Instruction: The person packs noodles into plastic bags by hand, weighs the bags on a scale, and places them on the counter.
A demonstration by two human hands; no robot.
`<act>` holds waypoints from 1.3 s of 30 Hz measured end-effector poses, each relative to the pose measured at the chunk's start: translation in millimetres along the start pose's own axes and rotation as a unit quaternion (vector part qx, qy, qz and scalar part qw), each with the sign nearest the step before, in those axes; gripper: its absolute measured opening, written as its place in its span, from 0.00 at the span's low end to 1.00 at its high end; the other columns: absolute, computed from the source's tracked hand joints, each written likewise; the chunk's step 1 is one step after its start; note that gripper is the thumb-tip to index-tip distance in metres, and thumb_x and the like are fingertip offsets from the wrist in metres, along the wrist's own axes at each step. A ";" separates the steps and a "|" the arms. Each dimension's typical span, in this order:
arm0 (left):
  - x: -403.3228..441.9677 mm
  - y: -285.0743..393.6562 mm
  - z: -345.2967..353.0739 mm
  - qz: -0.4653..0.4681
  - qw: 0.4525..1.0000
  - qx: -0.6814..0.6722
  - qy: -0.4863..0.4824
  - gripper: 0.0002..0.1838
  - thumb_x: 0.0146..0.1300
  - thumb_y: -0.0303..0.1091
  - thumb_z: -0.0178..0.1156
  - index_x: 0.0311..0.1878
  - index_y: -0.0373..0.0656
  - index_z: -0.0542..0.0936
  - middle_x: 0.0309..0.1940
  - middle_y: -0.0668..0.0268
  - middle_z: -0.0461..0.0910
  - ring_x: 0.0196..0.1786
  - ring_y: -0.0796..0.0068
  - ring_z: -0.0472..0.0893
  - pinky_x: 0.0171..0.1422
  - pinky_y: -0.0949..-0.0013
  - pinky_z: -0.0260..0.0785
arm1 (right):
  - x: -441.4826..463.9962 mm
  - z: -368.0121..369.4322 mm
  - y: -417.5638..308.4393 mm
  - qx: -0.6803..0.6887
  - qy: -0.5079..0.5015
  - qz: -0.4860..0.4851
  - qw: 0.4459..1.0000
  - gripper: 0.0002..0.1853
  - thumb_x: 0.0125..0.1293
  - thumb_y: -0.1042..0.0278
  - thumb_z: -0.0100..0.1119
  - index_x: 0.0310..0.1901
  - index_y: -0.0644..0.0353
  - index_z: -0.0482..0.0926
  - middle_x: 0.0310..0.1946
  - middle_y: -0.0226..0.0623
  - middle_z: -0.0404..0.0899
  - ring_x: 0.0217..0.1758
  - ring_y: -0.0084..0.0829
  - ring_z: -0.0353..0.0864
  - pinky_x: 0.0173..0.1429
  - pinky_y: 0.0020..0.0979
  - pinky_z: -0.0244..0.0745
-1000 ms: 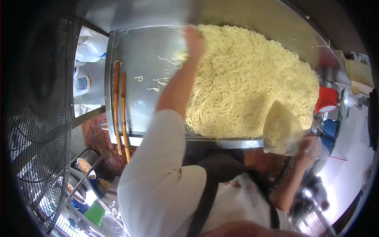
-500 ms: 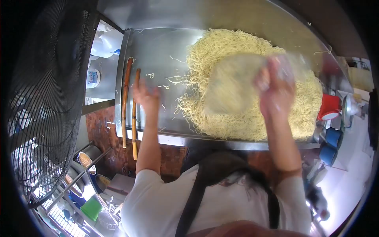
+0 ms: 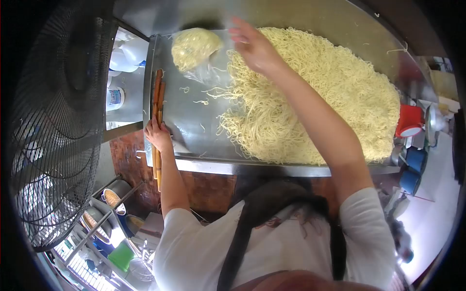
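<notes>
Person's clothing: a white T-shirt [image 3: 286, 252] with short, loose sleeves and a reddish-brown print [image 3: 310, 220] on the chest; a black apron [image 3: 276, 199], its broad dark straps [image 3: 231, 252] framing the shirt front. Forearms, left hand [image 3: 158, 136] and right hand [image 3: 255, 48] are bare.

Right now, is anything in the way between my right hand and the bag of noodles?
Nothing visible stands between your right hand and the bag; only a strip of bare counter shows there. The loose noodles lie mostly on the hand's other side, and the sticks are by your left hand.
</notes>
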State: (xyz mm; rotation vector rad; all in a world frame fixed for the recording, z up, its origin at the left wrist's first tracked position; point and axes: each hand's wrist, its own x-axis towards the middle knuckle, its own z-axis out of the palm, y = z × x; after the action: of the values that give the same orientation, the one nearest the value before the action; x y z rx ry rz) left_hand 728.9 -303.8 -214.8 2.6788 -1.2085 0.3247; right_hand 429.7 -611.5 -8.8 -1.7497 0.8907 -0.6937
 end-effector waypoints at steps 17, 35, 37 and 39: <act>149.6 169.2 54.1 -0.065 0.952 -0.299 0.005 0.18 0.69 0.37 0.57 0.55 0.33 0.77 0.53 0.45 0.79 0.55 0.44 0.78 0.59 0.51 0.71 | -282.5 -153.8 25.9 0.055 0.209 0.190 0.958 0.14 0.77 0.76 0.50 0.61 0.65 0.75 0.42 0.35 0.81 0.46 0.27 0.81 0.57 0.30 0.78; 376.6 197.7 -26.1 -0.105 0.795 -0.569 -0.181 0.12 0.66 0.33 0.59 0.51 0.43 0.82 0.39 0.67 0.83 0.33 0.73 0.83 0.36 0.70 0.79 | -302.7 -149.8 35.9 0.028 0.166 0.208 0.963 0.12 0.77 0.71 0.52 0.56 0.64 0.78 0.38 0.33 0.82 0.43 0.24 0.81 0.54 0.26 0.75; 375.1 196.7 -0.5 -0.087 0.801 -0.532 -0.260 0.13 0.65 0.31 0.60 0.52 0.43 0.81 0.39 0.65 0.84 0.32 0.72 0.83 0.35 0.70 0.79 | -300.2 -150.7 36.7 0.022 0.157 0.214 0.964 0.12 0.77 0.71 0.52 0.56 0.64 0.79 0.38 0.33 0.83 0.43 0.24 0.81 0.53 0.26 0.76; 373.1 195.3 5.7 -0.052 0.826 -0.509 -0.236 0.21 0.70 0.32 0.59 0.64 0.38 0.73 0.48 0.63 0.81 0.44 0.72 0.82 0.52 0.70 0.77 | -298.4 -148.9 30.5 0.012 0.136 0.232 0.963 0.12 0.77 0.70 0.53 0.55 0.64 0.79 0.38 0.34 0.84 0.43 0.24 0.82 0.52 0.26 0.76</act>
State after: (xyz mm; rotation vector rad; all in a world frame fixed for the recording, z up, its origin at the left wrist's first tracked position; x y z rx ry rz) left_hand 822.8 -698.9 -103.4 1.8463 -0.9084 -0.8296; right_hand 136.9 -449.2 -2.5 -1.3646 1.4165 -0.6314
